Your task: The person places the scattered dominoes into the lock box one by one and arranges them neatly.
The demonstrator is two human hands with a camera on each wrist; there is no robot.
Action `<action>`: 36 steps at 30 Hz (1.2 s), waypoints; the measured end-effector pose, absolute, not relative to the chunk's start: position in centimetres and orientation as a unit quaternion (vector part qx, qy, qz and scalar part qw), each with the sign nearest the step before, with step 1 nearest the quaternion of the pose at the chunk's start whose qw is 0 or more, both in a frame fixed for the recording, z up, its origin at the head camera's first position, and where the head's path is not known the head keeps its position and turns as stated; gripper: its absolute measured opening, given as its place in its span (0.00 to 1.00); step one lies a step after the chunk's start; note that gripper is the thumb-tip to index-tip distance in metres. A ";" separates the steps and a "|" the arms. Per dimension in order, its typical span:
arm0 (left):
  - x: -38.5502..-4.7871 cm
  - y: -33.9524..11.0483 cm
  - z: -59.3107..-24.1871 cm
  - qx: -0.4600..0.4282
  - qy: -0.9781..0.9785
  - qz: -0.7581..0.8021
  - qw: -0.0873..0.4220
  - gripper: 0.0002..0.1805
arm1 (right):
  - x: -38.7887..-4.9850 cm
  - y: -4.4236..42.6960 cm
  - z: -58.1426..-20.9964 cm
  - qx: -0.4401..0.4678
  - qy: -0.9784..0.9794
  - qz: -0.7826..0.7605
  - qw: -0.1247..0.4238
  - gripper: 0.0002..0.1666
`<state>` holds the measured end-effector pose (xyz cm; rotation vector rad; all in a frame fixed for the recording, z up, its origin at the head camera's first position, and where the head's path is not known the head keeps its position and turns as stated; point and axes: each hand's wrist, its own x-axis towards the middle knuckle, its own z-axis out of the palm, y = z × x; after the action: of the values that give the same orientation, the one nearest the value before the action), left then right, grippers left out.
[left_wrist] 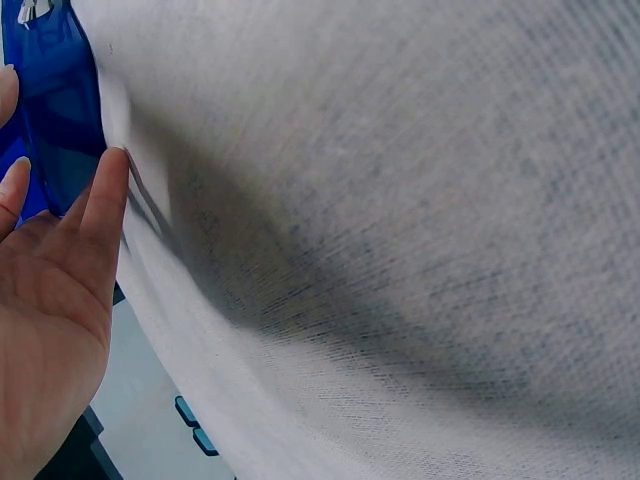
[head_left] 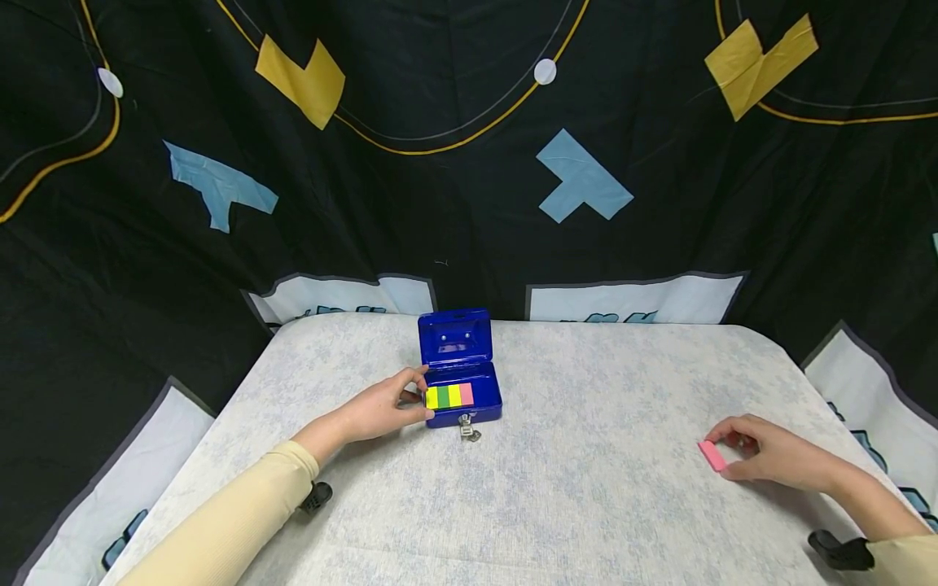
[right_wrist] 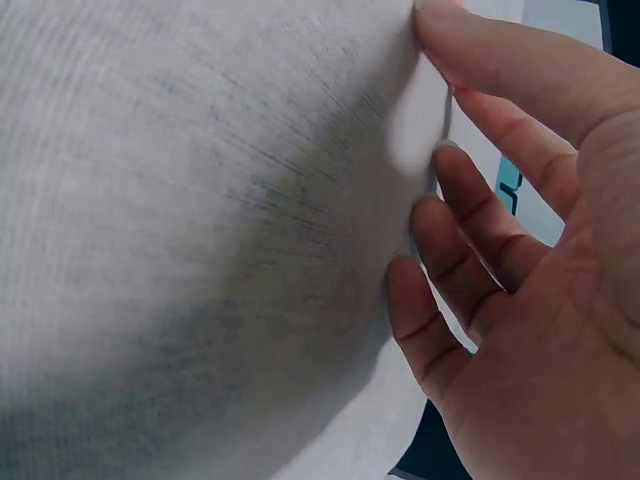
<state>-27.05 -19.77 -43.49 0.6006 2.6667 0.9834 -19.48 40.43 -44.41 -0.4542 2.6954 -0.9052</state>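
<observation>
A blue metal cash box (head_left: 487, 407) stands on the table with its lid (head_left: 454, 334) raised. Inside, yellow, green and pink small blocks (head_left: 454, 396) lie side by side in a row at the left. A small padlock with keys (head_left: 466, 427) hangs at the box's front. My left hand (head_left: 381, 407) holds the box's left side, its thumb near the front corner and its index finger near the hinge; the left wrist view shows fingers against the blue wall. Far to the right, my right hand (head_left: 777, 456) pinches a small pink block (head_left: 712, 456) between thumb and fingers, just above the cloth.
A pale patterned cloth (head_left: 586, 488) covers the table. Behind it hangs a black curtain (head_left: 440, 228) with yellow and blue tape pieces. Dark wrist devices sit under both forearms, one at the left wrist (head_left: 317, 496), one at the right (head_left: 839, 552).
</observation>
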 end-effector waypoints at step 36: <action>-27.2 -19.8 -43.7 0.209 0.911 0.336 0.113 0.23 | -19.8 40.3 -45.0 -0.110 0.922 -0.343 0.141 0.29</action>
<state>-27.17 -19.83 -43.70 0.6145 2.6729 0.9862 -19.77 40.31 -45.00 -0.3177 2.6632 -0.9903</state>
